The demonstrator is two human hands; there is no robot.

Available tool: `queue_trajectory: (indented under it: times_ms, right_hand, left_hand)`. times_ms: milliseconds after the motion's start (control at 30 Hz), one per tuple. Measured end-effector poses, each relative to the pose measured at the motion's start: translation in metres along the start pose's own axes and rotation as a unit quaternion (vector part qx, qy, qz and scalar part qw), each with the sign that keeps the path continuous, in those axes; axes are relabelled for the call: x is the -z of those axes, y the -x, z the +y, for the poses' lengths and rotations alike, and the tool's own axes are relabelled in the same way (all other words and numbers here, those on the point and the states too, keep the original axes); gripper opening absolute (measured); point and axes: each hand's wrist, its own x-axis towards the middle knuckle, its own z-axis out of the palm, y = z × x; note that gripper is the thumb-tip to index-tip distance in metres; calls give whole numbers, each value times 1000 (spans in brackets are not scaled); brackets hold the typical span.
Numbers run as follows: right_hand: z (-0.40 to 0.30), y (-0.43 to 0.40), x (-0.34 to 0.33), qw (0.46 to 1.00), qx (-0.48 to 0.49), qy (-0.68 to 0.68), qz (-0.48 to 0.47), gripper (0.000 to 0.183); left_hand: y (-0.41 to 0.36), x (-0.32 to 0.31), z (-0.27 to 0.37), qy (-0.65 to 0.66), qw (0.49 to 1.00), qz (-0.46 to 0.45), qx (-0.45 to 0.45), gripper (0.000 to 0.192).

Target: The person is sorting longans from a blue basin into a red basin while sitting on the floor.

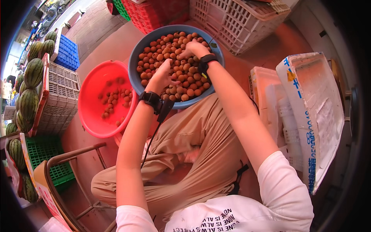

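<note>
A blue-grey plastic basin in front of me is filled with round brown fruits, apparently longans. Over the left part of the heap is my left hand, its fingers apart and nothing visible in its grasp. My right hand reaches into the far right part of the heap. Its fingertips touch the fruits, and I cannot tell whether they grip one. A thin stem with a green leaf sticks up beside it. To the left, a red plastic basin holds a smaller number of the same fruits, some in clusters.
White crates and a red crate stand behind the basins. Foam boxes are on the right. Watermelons lie by a white crate at left. A metal-framed chair stands near my left knee.
</note>
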Motion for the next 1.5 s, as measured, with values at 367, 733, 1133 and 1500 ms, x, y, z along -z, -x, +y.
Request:
queue_trajectory:
  times_ms: [367,733,1133,1500]
  right_hand:
    - [-39,-10,-21,982,49,-23,-178,63]
    - [-69,18,-17,972,126,-47,-192,40]
    - [-58,61,2,890,228,-338,-205,36]
    - [-76,65,4,703,418,-534,-214,21]
  left_hand:
    - [-16,4,-3,102,993,-58,5,34]
    - [-30,9,-32,319,943,67,-68,32]
    - [31,74,-20,453,871,-110,-156,26]
    - [86,146,-51,540,800,-182,-189,34]
